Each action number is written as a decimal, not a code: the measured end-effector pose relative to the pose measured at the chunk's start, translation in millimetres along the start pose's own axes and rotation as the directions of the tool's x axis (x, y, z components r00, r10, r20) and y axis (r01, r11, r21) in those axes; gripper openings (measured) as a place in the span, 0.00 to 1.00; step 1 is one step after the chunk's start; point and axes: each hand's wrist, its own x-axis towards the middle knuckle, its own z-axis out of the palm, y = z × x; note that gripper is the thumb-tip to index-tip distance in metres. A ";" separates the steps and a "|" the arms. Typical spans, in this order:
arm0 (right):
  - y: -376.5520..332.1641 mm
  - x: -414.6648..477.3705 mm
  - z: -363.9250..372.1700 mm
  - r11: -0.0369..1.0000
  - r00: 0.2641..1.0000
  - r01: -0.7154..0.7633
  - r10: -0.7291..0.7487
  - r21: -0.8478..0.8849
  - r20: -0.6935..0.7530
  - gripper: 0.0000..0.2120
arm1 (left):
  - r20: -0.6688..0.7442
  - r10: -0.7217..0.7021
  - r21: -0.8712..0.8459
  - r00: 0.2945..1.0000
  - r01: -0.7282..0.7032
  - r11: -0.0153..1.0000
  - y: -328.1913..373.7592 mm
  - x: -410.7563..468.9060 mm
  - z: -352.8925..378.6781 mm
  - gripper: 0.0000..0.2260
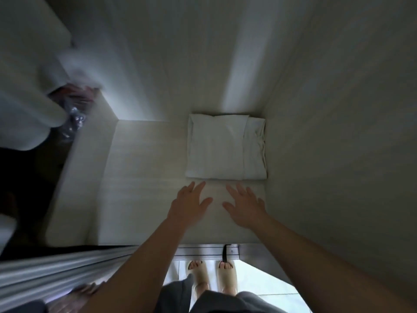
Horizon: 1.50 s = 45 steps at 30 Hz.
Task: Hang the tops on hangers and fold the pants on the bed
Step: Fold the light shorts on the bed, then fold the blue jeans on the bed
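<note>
Pale wardrobe interior, walls closing in on every side, with a light wooden shelf (144,177) across the centre of the frame. Folded white garment (216,147) lying flat at the centre right, tucked close against the right-hand wall, near edge facing the lower frame. Impossible to tell whether pants or a top. Left grip (190,201) and right grip (246,206) both open, fingers straight and spread, palms down, just short of that near edge, holding nothing. Touching the shelf or hovering above it: not clear. Blurred white cloth (29,86) hanging at the upper left, crinkled plastic (74,118) just below it. Slippered feet (212,276) at the lower centre.

Probably a placing or squaring-up step. To do it well, keep the fingers flat and press lightly and evenly with both palms, to stop the layers sliding. Nudge straight toward the upper frame rather than sideways, to avoid buckling the side fold against the right wall. Avoid pinching a single corner, which would likely pull the stack open. Smooth any crease from the centre outward.
</note>
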 end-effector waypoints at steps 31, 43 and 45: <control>-9.3 -283.0 84.4 0.473 0.484 0.872 -0.872 0.128 -0.071 0.29 | -0.730 -0.492 -0.253 0.475 0.480 0.840 44.9 -455.8 142.8 0.27; -30.6 -357.3 158.7 0.335 0.276 0.893 -0.935 0.300 0.223 0.31 | -0.623 -0.782 -0.609 0.012 0.620 0.494 33.9 -572.1 223.2 0.27; -33.4 -365.3 172.1 0.364 0.299 0.884 -0.923 0.294 0.242 0.34 | -0.583 -0.810 -0.678 -0.071 0.592 0.436 28.4 -591.4 241.0 0.27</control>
